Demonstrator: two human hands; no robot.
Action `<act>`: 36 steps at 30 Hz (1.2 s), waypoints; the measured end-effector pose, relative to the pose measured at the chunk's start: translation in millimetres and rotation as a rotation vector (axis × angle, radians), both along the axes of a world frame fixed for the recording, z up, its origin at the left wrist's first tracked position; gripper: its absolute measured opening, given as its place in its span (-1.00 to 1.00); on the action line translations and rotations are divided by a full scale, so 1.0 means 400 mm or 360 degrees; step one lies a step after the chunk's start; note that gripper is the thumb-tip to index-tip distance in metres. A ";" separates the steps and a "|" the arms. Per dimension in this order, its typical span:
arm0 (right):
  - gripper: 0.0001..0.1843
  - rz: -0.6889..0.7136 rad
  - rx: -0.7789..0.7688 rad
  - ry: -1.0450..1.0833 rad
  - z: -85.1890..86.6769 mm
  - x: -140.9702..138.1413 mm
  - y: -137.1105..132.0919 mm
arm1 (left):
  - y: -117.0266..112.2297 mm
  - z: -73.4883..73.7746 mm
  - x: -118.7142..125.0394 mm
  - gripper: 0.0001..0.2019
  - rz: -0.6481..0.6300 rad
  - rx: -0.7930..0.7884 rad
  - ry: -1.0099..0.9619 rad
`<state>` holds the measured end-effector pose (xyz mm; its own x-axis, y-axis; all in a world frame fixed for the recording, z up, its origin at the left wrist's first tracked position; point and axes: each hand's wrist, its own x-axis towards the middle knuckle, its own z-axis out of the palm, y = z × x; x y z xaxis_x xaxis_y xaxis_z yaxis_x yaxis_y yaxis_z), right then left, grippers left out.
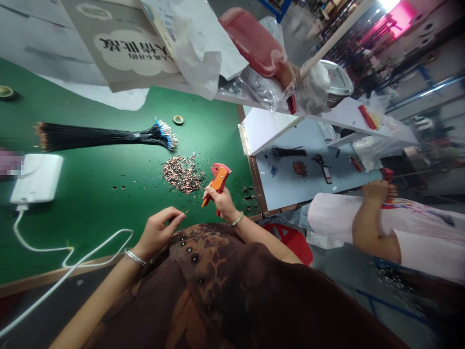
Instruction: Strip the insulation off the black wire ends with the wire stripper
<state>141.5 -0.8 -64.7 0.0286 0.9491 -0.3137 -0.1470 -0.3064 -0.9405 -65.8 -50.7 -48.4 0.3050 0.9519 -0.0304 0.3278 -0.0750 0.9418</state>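
Green table [87, 194] fills left and centre; top edge buried under the papers [138, 53] in the upper left, left side cut off by the frame. Neighbour's table [286, 184] right of centre, partly covered by a shelf; co-worker [341, 218] at far right, head out of view, red item in their grip too blurred to ID.

Black wire bundle [101, 137] lies across the left, copper-coloured ends left, blue-and-pale ends right. Apart from both hands, up-left of them. White box [38, 178] at left edge, cable [69, 265] running off the lower left; pixelated patch beside it unreadable.

Left hand [162, 229], lower centre: thumb and forefinger nearly together. Thin sliver [186, 212] at the tips, too small to tell if gripped. Right hand [222, 202], centre: fingers wrapped round the orange-red hand tool [220, 178], head pointing up, handles partly hidden by the fingers. Clippings pile [183, 173] just left of the tool, above left hand. Tape ring [178, 119] above the pile.
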 end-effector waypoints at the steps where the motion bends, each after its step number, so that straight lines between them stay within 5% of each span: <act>1: -0.72 0.0079 -0.0017 -0.0105 -0.009 0.005 0.003 | -0.002 -0.003 0.001 -0.71 0.0025 -0.0040 -0.0008; 5: -0.72 0.0314 -0.0115 -0.0188 -0.035 -0.001 -0.011 | 0.006 -0.005 0.015 -0.69 0.0118 -0.0223 -0.0123; 11: -0.42 0.0812 -0.0547 0.0738 -0.027 0.011 -0.087 | 0.019 0.012 0.017 -0.63 0.0244 -0.0420 -0.0235; 14: -0.35 0.0893 -0.0633 0.0887 -0.026 0.023 -0.110 | 0.019 0.012 0.015 -0.64 0.0261 -0.0377 -0.0143; 27: -0.44 0.0813 -0.0209 0.0564 -0.011 0.005 -0.112 | 0.032 0.007 0.049 -0.73 0.0185 0.0238 0.0107; 36: -0.74 0.0951 0.0150 0.0106 -0.015 0.014 -0.112 | 0.040 0.020 0.074 -0.75 0.0051 0.0586 0.0260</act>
